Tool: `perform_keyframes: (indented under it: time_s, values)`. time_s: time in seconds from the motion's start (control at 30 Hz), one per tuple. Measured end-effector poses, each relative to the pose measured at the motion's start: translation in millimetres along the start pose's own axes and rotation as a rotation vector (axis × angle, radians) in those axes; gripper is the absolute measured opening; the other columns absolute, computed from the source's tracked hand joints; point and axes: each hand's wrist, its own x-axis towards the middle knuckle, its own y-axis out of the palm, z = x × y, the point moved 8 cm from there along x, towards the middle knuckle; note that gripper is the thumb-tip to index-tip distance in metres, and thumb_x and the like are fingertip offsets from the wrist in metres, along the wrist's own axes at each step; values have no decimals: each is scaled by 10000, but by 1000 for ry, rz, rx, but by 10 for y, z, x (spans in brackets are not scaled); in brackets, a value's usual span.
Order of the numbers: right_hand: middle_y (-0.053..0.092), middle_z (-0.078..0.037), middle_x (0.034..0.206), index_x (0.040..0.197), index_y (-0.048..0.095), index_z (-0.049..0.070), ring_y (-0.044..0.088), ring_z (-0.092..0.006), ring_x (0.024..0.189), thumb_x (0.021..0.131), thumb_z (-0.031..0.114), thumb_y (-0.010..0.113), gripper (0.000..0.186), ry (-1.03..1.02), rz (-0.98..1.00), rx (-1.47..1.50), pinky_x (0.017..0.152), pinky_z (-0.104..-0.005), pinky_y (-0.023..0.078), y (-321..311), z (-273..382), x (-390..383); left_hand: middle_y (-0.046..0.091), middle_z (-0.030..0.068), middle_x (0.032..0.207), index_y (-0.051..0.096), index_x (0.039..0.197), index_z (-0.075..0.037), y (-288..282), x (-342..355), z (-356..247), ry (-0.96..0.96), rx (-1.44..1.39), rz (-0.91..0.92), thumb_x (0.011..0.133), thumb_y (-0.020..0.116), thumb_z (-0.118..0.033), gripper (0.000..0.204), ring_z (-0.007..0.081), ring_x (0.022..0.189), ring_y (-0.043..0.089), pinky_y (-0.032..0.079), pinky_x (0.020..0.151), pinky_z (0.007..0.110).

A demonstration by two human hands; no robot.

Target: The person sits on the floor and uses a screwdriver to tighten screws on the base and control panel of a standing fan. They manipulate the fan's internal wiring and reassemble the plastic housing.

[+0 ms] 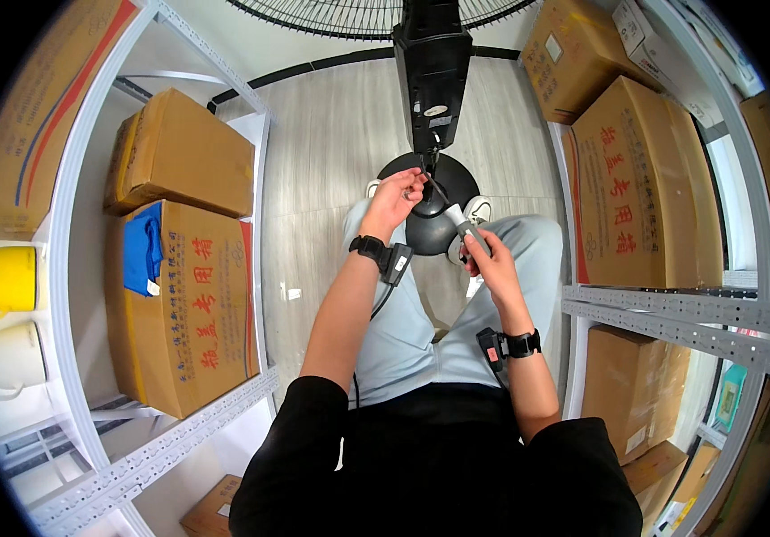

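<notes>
In front of me stands a black pedestal fan (434, 85) on a round black base (463, 182). My right hand (491, 259) is closed around the grey handle of a screwdriver (466, 227), whose white neck and thin shaft slant up and left toward the lower end of the fan's column. By the shaft's tip, my left hand (394, 199) is beside the column with its fingers curled and pinched together. Whatever those fingers hold is too small to make out. Both wrists wear black straps with small boxes.
Metal shelving (179, 438) with cardboard boxes (192, 295) flanks me on the left, more boxes (627, 188) on the right. A blue cloth (141, 246) lies on one left box. A yellow mug (2, 279) and white mug (13, 358) stand at far left. The fan's wire guard (331, 18) is overhead.
</notes>
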Motion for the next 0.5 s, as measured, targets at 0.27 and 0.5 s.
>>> perform_keyframes:
  time_s: [0.27, 0.5]
  values:
    - [606, -8, 779, 1107, 579, 8, 538, -57, 592, 900, 262, 648, 334, -1, -27, 44, 525, -209, 432, -118, -40, -52, 584, 112, 800, 512, 959, -2, 128, 6, 110, 14, 127, 1, 993, 494, -241, 242, 98, 591, 440, 330, 461, 211]
    - [623, -29, 794, 1165, 551, -41, 540, -62, 578, 886, 275, 666, 437, -27, -62, 23, 511, -216, 433, -155, -90, -35, 541, 50, 783, 571, 979, 8, 137, 48, 63, 122, 185, -22, 984, 521, -259, 272, 74, 607, 436, 337, 475, 195]
